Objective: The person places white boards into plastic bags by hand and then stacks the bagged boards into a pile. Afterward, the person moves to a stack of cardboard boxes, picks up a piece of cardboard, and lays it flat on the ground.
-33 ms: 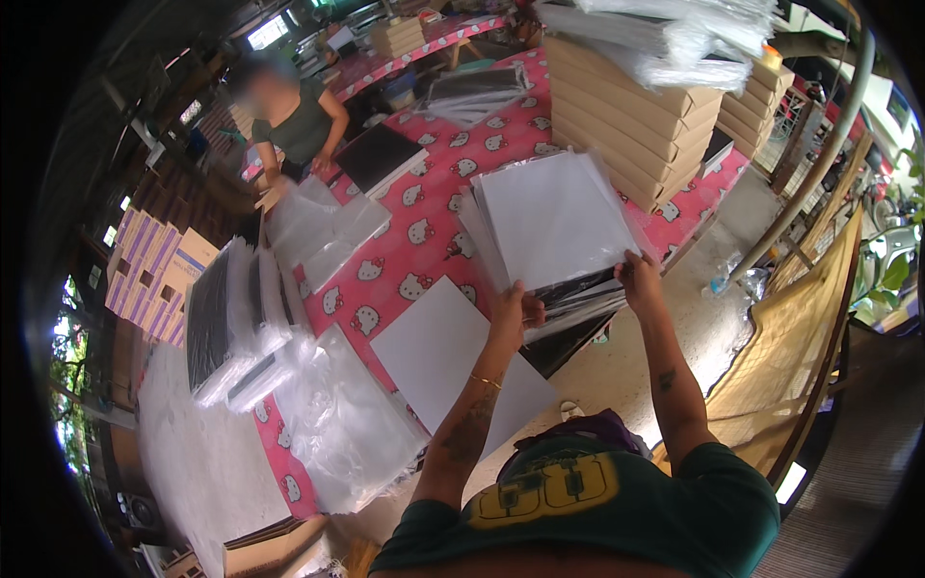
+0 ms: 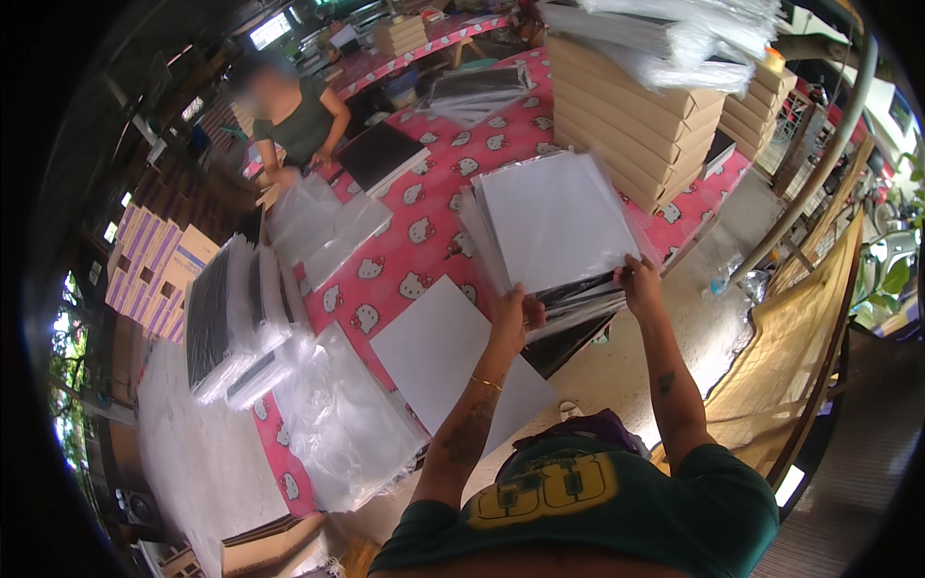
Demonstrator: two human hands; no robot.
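Note:
A white rectangular sheet in a clear plastic sleeve (image 2: 564,217) lies on top of a stack of dark, plastic-wrapped flat panels (image 2: 578,299). My left hand (image 2: 517,312) is closed at the sleeve's near left corner, fingers curled. At the near right corner my right hand (image 2: 637,285) pinches the sleeve's edge between thumb and fingers. Left of the stack a bare white board (image 2: 448,356) lies flat, partly under my left forearm. Beyond its left edge is a pile of clear plastic sleeves (image 2: 347,424).
Brown cartons (image 2: 621,120) stand stacked at the back right, with plastic-wrapped packs (image 2: 674,43) on top. Wrapped dark panels (image 2: 226,318) stand at the left. Across the pink patterned tablecloth (image 2: 419,231), a co-worker (image 2: 299,120) handles clear plastic (image 2: 323,226) near a black panel (image 2: 381,156).

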